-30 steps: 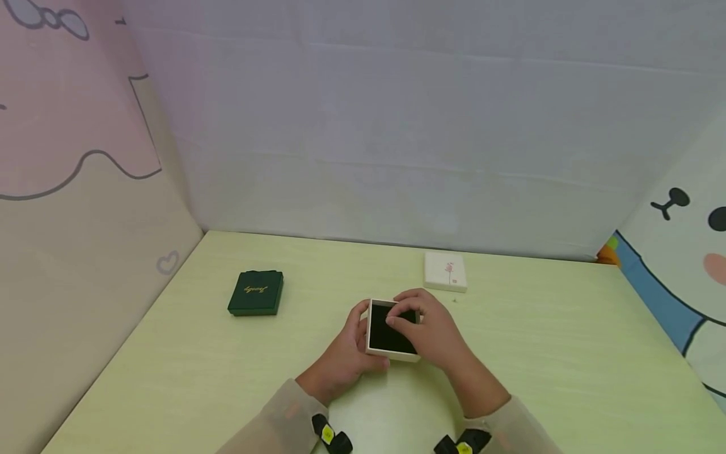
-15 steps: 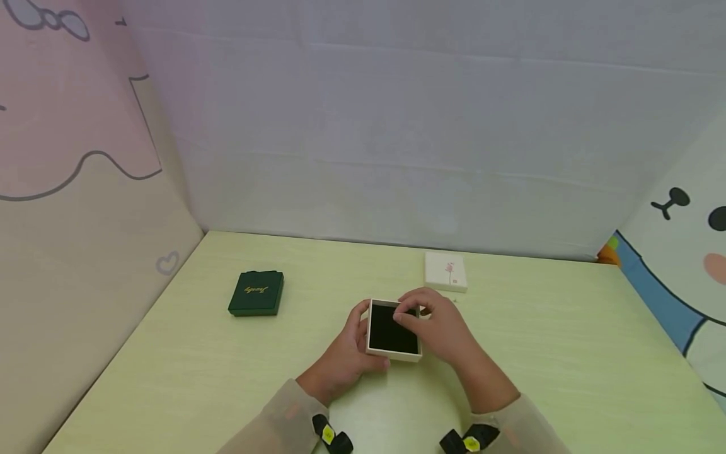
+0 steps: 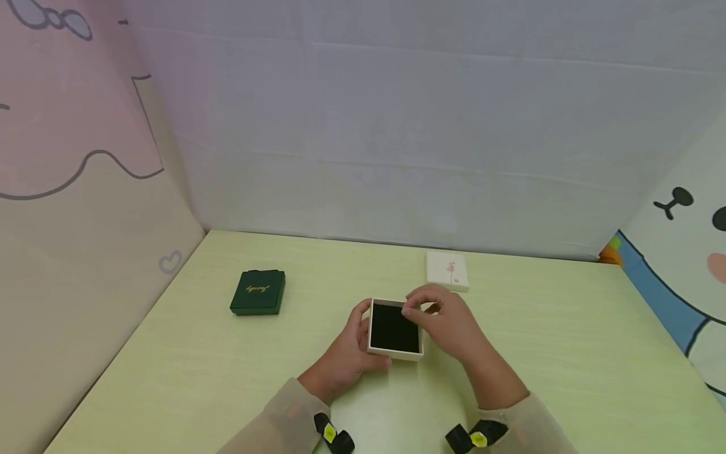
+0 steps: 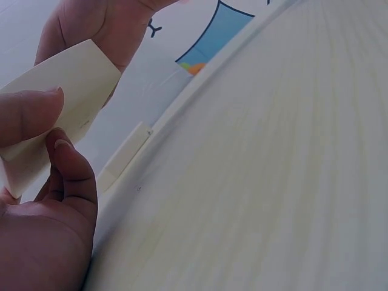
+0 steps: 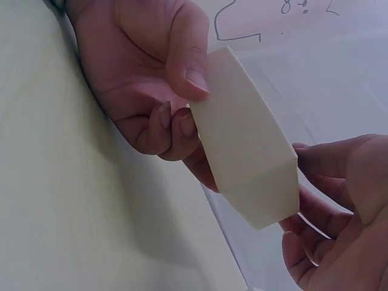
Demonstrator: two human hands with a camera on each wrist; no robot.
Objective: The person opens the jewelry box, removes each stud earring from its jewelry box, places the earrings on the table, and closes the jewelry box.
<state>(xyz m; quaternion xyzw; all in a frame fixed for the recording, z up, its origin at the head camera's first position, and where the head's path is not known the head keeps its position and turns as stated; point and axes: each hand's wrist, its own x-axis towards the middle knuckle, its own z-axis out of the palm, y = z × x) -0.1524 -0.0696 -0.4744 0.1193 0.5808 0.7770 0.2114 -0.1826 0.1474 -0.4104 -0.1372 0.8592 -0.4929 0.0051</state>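
Observation:
A small white box [image 3: 395, 356] with its top off is tipped slightly toward me above the table, black padding [image 3: 394, 331] filling it. My left hand [image 3: 346, 362] grips its left side, thumb along the near wall and fingers behind. Over the box's upper right corner is my right hand [image 3: 448, 318], thumb and index fingertips close together at the padding's edge, other fingers bent. Whether those tips pinch something is too small to tell. In the right wrist view the box's outer wall [image 5: 248, 133] hides what the right fingertips touch.
Behind the right hand lies a flat white square lid [image 3: 447, 270] with a pink flower print. A dark green box [image 3: 258, 293] with gold lettering sits on the left of the pale yellow-green table [image 3: 170, 378]. Fabric walls [image 3: 397, 126] with cartoon drawings enclose its back and sides.
My right hand has shifted rightward, its fingertips going from above the middle of the padding to the upper right edge. The left hand and the box have stayed nearly still.

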